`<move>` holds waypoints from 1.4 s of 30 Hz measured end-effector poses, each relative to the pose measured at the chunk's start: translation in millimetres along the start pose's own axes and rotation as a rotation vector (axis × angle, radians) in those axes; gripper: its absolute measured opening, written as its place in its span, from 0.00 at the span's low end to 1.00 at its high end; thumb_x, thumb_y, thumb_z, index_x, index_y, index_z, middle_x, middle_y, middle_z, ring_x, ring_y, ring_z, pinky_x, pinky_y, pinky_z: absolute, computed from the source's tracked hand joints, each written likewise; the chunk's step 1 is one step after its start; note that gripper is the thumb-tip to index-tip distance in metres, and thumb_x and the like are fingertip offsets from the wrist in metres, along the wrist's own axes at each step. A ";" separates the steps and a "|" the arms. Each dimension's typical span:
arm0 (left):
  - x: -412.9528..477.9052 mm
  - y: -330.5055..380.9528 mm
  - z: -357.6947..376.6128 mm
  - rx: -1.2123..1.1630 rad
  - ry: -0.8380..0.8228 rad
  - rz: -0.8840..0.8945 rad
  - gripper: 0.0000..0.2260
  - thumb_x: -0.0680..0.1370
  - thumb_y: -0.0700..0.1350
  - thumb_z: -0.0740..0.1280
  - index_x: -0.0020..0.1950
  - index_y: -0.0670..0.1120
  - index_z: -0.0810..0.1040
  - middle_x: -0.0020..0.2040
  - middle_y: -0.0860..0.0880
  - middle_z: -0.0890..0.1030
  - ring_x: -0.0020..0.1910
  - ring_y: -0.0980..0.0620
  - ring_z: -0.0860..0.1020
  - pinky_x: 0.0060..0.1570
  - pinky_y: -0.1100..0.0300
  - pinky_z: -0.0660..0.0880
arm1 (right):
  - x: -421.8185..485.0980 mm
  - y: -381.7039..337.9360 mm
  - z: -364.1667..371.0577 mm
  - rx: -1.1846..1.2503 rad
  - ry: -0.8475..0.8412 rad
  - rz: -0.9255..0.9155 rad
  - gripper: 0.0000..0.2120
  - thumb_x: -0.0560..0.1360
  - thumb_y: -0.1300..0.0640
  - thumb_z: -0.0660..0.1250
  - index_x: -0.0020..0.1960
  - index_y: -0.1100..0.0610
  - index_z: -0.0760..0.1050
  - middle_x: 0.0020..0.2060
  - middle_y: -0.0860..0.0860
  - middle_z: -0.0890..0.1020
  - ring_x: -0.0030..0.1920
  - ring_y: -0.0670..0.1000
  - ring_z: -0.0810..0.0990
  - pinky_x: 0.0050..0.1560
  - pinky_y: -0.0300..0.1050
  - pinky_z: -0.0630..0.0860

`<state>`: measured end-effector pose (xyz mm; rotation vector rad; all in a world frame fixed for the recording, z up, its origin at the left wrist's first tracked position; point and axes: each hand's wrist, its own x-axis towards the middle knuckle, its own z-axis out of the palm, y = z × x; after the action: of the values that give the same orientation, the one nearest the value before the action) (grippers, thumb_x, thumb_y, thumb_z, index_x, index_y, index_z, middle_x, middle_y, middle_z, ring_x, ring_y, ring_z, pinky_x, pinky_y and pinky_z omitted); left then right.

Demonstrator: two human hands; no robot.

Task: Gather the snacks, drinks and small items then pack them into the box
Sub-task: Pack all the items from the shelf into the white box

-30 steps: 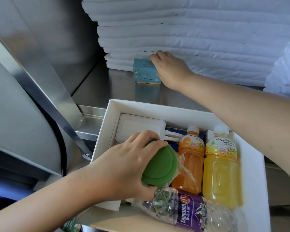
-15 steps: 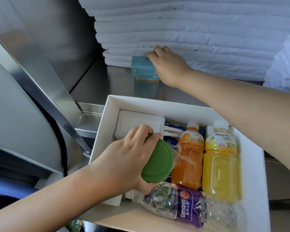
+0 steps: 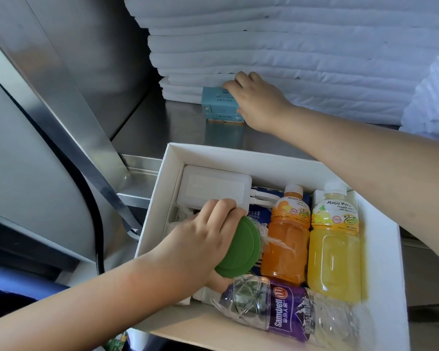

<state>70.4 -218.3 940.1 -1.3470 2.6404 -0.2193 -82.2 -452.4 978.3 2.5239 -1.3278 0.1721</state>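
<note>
**Hands have hardly moved: each one stays on its thing**

Nothing much has changed since a second ago. The left hand (image 3: pixel 200 249) is still curled round the green-lidded tub (image 3: pixel 241 252), and the right hand (image 3: pixel 259 102) is still on the little blue box (image 3: pixel 218 105).

The tub is in the middle of the white box (image 3: pixel 238 158). It is tipped over, with its lid facing 3 o'clock. It has some clear wrap on it and sits just beside the orange drink (image 3: pixel 284 244).

The orange drink lies at 2 o'clock in the white box. The yellow drink (image 3: pixel 335 254) lies next to it at 3 o'clock. A water bottle (image 3: pixel 289 317) with a purple label lies across the near side at 6 o'clock. A white charger (image 3: pixel 213 188) sits at 11 o'clock, and the left fingertips touch its near edge.

The little blue box is not packed yet. It stands on the metal shelf (image 3: pixel 162 127), at 12 o'clock from the white box, right by a tall pile of white cloths (image 3: pixel 289 46). The right hand holds it, with fingers bent over its top and the thumb on its near right corner.
</note>
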 end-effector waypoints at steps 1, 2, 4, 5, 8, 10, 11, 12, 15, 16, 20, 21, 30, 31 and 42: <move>0.3 0.7 -0.2 0.000 0.002 -0.009 0.44 0.64 0.73 0.58 0.64 0.38 0.72 0.54 0.43 0.75 0.49 0.49 0.75 0.28 0.65 0.73 | 0.2 0.3 0.2 0.008 0.002 0.001 0.25 0.74 0.63 0.65 0.69 0.60 0.63 0.62 0.59 0.69 0.59 0.60 0.68 0.42 0.53 0.70; 0.5 0.9 -0.3 -0.007 0.008 -0.009 0.43 0.64 0.73 0.56 0.64 0.39 0.73 0.54 0.44 0.76 0.49 0.50 0.76 0.26 0.66 0.72 | 0.3 0.7 0.2 0.018 0.003 0.003 0.25 0.74 0.63 0.65 0.70 0.60 0.63 0.62 0.59 0.68 0.59 0.60 0.68 0.43 0.53 0.70; 0.7 0.8 1.6 -0.021 0.036 0.009 0.43 0.63 0.72 0.56 0.64 0.41 0.75 0.54 0.45 0.77 0.49 0.51 0.77 0.26 0.66 0.74 | 0.2 1.5 -0.2 0.043 0.001 0.009 0.25 0.75 0.63 0.64 0.70 0.59 0.63 0.63 0.59 0.68 0.59 0.60 0.68 0.45 0.55 0.71; 0.2 0.6 3.4 -0.032 0.064 0.021 0.43 0.63 0.73 0.58 0.64 0.41 0.75 0.54 0.45 0.78 0.49 0.51 0.78 0.28 0.65 0.75 | 0.1 2.0 -0.8 0.055 0.001 0.012 0.25 0.75 0.63 0.63 0.71 0.59 0.63 0.63 0.58 0.68 0.60 0.60 0.68 0.46 0.55 0.71; -2.8 0.5 6.9 -0.057 0.125 0.050 0.45 0.65 0.76 0.56 0.67 0.42 0.74 0.59 0.45 0.78 0.54 0.48 0.79 0.44 0.59 0.79 | -1.8 2.7 -2.6 0.071 -0.004 0.007 0.25 0.75 0.63 0.63 0.71 0.58 0.63 0.63 0.58 0.68 0.60 0.60 0.67 0.46 0.54 0.71; -3.6 3.0 6.6 -0.038 0.137 0.095 0.43 0.69 0.73 0.48 0.71 0.43 0.68 0.67 0.44 0.74 0.63 0.45 0.75 0.55 0.51 0.77 | -3.6 4.0 -2.9 0.070 -0.004 0.002 0.25 0.75 0.63 0.64 0.70 0.58 0.63 0.62 0.58 0.68 0.59 0.60 0.68 0.45 0.54 0.71; -3.4 5.3 6.0 -0.017 0.122 0.128 0.40 0.71 0.71 0.46 0.72 0.45 0.66 0.70 0.43 0.71 0.67 0.44 0.71 0.58 0.48 0.75 | -4.4 4.5 -3.0 0.072 -0.004 0.000 0.25 0.75 0.63 0.64 0.70 0.58 0.63 0.62 0.58 0.69 0.59 0.60 0.68 0.45 0.54 0.71; -2.7 6.8 6.1 0.008 0.101 0.157 0.38 0.73 0.70 0.45 0.73 0.46 0.64 0.71 0.43 0.68 0.69 0.43 0.68 0.59 0.45 0.74 | -4.8 4.9 -3.1 0.076 -0.003 -0.001 0.25 0.75 0.63 0.64 0.70 0.58 0.63 0.62 0.58 0.69 0.59 0.60 0.68 0.44 0.53 0.70; -2.6 7.4 6.3 0.056 0.020 0.198 0.36 0.74 0.69 0.44 0.74 0.48 0.62 0.72 0.43 0.64 0.71 0.43 0.64 0.60 0.43 0.71 | -4.5 3.7 -3.1 0.091 0.000 -0.002 0.25 0.75 0.63 0.64 0.70 0.58 0.63 0.62 0.58 0.69 0.58 0.60 0.68 0.44 0.53 0.71; -2.5 7.0 5.1 0.056 -0.014 0.204 0.36 0.74 0.69 0.44 0.74 0.48 0.62 0.73 0.43 0.64 0.71 0.43 0.64 0.61 0.43 0.71 | -4.1 3.4 -3.7 0.100 -0.002 0.002 0.25 0.75 0.63 0.64 0.70 0.57 0.63 0.61 0.58 0.69 0.58 0.59 0.68 0.45 0.54 0.72; -2.4 4.2 0.8 0.056 -0.091 0.200 0.39 0.74 0.70 0.41 0.77 0.47 0.49 0.77 0.43 0.50 0.75 0.42 0.50 0.68 0.38 0.56 | -7.2 7.9 -8.7 0.165 -0.018 0.042 0.23 0.75 0.62 0.63 0.69 0.57 0.65 0.61 0.57 0.69 0.61 0.58 0.67 0.52 0.54 0.71; -2.7 2.9 4.2 0.001 -0.068 0.234 0.39 0.73 0.71 0.40 0.77 0.49 0.38 0.76 0.44 0.37 0.75 0.44 0.39 0.70 0.39 0.43 | -9.7 10.4 -10.3 0.182 -0.023 0.048 0.22 0.75 0.62 0.63 0.69 0.57 0.65 0.61 0.57 0.69 0.61 0.58 0.67 0.54 0.53 0.70; 7.9 -39.6 -20.1 -0.317 0.179 0.086 0.28 0.77 0.64 0.47 0.76 0.57 0.52 0.77 0.57 0.45 0.75 0.60 0.42 0.70 0.65 0.35 | -49.7 25.6 -48.7 0.328 0.088 0.101 0.19 0.74 0.62 0.66 0.63 0.57 0.69 0.59 0.55 0.72 0.62 0.56 0.68 0.61 0.51 0.67; 8.7 -42.2 -27.8 -0.367 0.266 0.081 0.25 0.78 0.61 0.51 0.74 0.55 0.62 0.76 0.55 0.57 0.74 0.58 0.54 0.72 0.65 0.45 | -56.4 25.0 -55.1 0.359 0.114 0.109 0.18 0.74 0.62 0.66 0.63 0.57 0.69 0.59 0.54 0.73 0.62 0.55 0.68 0.61 0.50 0.66; 24.2 -58.0 -49.6 -0.406 0.716 -0.108 0.35 0.74 0.48 0.69 0.75 0.41 0.56 0.73 0.41 0.60 0.72 0.46 0.61 0.71 0.55 0.60 | -129.7 -12.9 -116.4 0.849 0.402 0.140 0.12 0.75 0.59 0.66 0.58 0.50 0.73 0.54 0.44 0.77 0.57 0.41 0.74 0.55 0.36 0.73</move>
<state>91.3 -269.0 998.5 -1.8102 3.3347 -0.2170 -142.5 -308.1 1056.3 2.7545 -1.4450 1.4582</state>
